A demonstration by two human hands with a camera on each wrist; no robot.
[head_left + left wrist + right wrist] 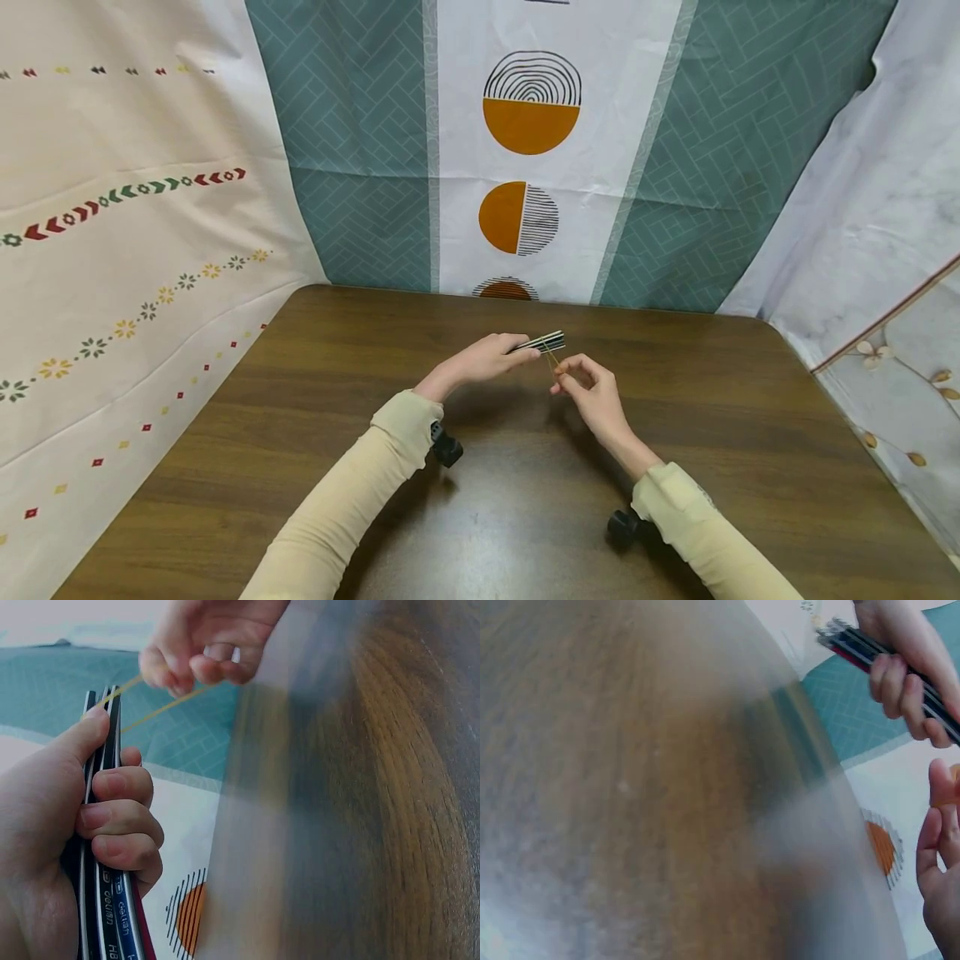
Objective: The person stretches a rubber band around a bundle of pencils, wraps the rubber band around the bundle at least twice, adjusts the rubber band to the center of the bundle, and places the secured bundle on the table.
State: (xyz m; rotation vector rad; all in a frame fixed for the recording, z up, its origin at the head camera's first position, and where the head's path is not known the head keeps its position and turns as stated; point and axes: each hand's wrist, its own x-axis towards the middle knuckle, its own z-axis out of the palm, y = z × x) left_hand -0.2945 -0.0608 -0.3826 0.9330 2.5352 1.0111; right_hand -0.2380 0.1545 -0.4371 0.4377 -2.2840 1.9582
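Note:
A bundle of dark, striped pencils (112,915) lies in the grip of my left hand (486,358), its fingers and thumb wrapped round the middle. In the head view the near ends of the pencils (553,340) stick out to the right, held up over the table. A thin yellowish rubber band (169,709) loops round these ends and is stretched away from them. My right hand (596,404) pinches the pulled side of the band between thumb and fingers. The opposite pencil ends (838,634) show in the right wrist view.
Both hands are above a brown wooden table (300,417). Patterned cloths (360,167) hang behind it and along both sides. Black wrist cameras (447,448) hang beneath the cream sleeves (352,492).

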